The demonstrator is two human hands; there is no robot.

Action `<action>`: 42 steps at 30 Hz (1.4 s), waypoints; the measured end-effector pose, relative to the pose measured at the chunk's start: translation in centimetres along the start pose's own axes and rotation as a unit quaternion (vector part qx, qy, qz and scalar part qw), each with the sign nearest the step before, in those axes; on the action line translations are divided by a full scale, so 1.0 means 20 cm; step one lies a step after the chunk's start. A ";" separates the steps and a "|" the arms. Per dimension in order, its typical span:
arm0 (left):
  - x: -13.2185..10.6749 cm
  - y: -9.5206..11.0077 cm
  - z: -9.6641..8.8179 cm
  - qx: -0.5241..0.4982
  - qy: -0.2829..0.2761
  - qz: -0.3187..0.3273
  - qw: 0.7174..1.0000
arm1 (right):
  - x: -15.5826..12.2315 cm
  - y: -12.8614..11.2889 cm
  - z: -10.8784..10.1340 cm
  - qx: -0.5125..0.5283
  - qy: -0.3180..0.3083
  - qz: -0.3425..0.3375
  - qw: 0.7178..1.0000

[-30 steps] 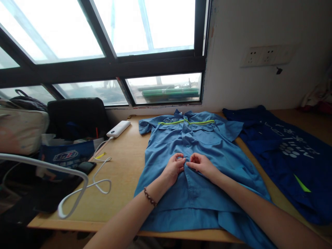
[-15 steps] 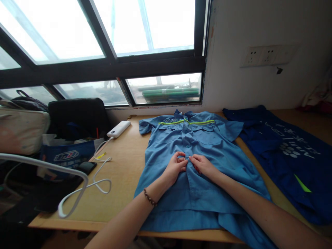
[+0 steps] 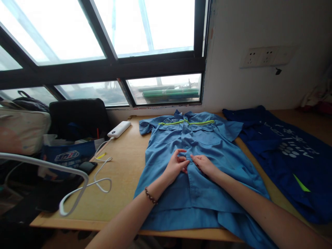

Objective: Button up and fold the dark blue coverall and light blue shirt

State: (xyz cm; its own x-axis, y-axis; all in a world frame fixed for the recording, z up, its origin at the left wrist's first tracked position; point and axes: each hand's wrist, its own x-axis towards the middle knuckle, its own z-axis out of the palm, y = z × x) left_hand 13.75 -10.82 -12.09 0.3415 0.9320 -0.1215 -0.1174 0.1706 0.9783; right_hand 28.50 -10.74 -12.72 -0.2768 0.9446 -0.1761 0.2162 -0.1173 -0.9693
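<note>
A blue short-sleeved work shirt (image 3: 171, 199) lies front up on the table, its collar toward the window and a yellow-green stripe across the chest. My left hand (image 3: 177, 164), with a braided bracelet at the wrist, pinches the shirt's button placket around mid-front. Just to its right, my right hand (image 3: 203, 164) also grips the placket edge between thumb and forefinger. A button (image 3: 186, 147) shows slightly above my fingers. Whatever part of the placket sits between the fingertips is mostly hidden.
A dark blue garment (image 3: 272, 148) with white print lies to the right. On the left are a white power bank (image 3: 119, 129), its looping white cable (image 3: 103, 190), a black phone-like object (image 3: 87, 168) and a blue bag (image 3: 68, 155). The table's front edge (image 3: 70, 224) is near me.
My right hand's fingertips have shifted slightly up and right, and my left thumb has moved a little to the right over the placket. The shirt stays in place.
</note>
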 end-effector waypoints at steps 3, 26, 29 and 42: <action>0.03 -0.03 -0.03 0.051 0.011 -0.012 0.999 | -0.03 -0.04 -0.01 -0.137 0.080 -0.098 0.982; -0.14 -0.04 0.01 0.188 -0.022 0.072 0.979 | -0.63 0.04 0.16 -0.434 0.123 -0.127 0.883; -0.31 -0.03 0.05 0.192 -0.012 0.070 0.979 | -0.61 0.06 0.16 -0.397 0.140 -0.101 0.902; -0.54 -0.16 0.24 0.456 0.100 0.114 0.877 | -0.59 0.10 -0.01 0.320 0.151 -0.006 0.935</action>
State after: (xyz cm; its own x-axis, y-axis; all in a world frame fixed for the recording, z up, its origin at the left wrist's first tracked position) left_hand 14.93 -23.04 -13.09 0.2255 0.9617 0.1558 0.6641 -0.2688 0.6977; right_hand 32.29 -21.97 -12.51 0.0221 0.9793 -0.2011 -0.4173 -0.1737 -0.8920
